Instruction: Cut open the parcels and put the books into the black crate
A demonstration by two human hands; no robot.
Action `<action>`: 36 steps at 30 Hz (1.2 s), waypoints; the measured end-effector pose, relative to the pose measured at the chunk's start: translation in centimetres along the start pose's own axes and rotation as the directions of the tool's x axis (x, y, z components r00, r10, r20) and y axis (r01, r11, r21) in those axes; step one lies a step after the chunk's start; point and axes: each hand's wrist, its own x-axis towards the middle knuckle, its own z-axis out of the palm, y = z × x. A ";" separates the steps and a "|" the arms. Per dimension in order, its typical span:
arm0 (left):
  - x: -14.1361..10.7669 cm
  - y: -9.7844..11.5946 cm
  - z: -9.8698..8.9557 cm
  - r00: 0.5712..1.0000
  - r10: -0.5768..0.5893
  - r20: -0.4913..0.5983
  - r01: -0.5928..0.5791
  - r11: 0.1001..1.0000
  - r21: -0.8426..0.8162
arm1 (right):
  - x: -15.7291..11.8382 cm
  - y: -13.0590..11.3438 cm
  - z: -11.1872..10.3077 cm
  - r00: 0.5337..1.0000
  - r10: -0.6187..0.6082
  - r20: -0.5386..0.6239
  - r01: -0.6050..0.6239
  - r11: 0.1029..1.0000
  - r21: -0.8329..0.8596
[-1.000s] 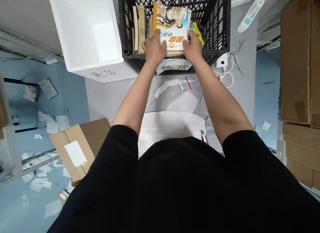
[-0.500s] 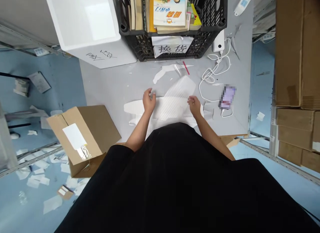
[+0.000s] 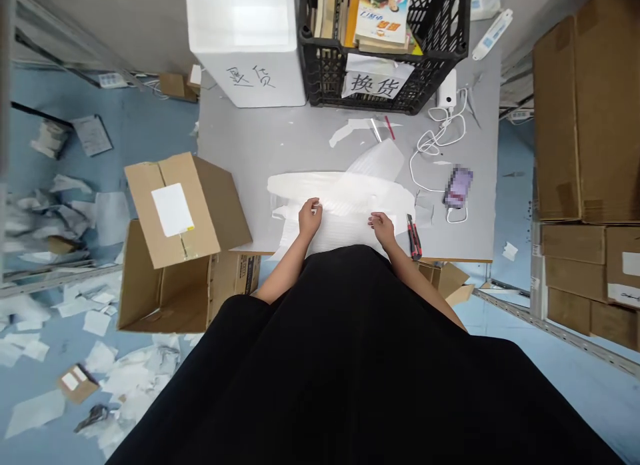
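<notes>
White packing foam sheeting (image 3: 340,185) lies in overlapping, partly see-through layers on the table in front of me, with one corner sticking out toward the back. My left hand (image 3: 310,218) is over its near left part, fingers curled against the thumb on the sheet. Across from it, my right hand (image 3: 383,228) has its fingers bent in a pinch at the sheet's near right part. What lies under the layers is hidden. To the right of my right hand rests a red and black utility knife (image 3: 414,238).
A black crate (image 3: 360,104) of books and a white bin (image 3: 250,85) stand at the back. A phone (image 3: 459,187) with a white cable (image 3: 425,142) lies right. Cardboard boxes (image 3: 173,208) stand left, more boxes (image 3: 575,118) right. Paper scraps (image 3: 135,385) litter the floor.
Both hands have come nearer my body over the sheeting, and the left fingers have closed. My view has shifted, so the utility knife now shows beside my right hand.
</notes>
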 end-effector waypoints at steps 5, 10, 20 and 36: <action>-2.7 -1.4 -3.3 0.994 -0.001 -0.111 -0.003 0.999 -0.039 | -1.9 0.2 2.3 0.998 -0.025 0.055 0.024 1.000 0.013; -5.5 -2.7 -7.2 0.955 -0.067 -0.290 0.045 0.996 -0.081 | -2.1 0.0 5.2 0.977 -0.063 0.206 0.071 0.997 -0.032; -12.7 -6.7 -15.5 0.747 -0.243 -0.619 0.174 0.970 -0.171 | -3.5 -2.9 12.9 0.889 -0.134 0.439 0.193 0.977 -0.091; -9.8 -15.7 -30.1 0.562 -0.631 -0.534 0.195 0.729 -0.656 | -3.7 -14.9 35.1 0.802 -0.405 0.440 0.461 0.887 -0.023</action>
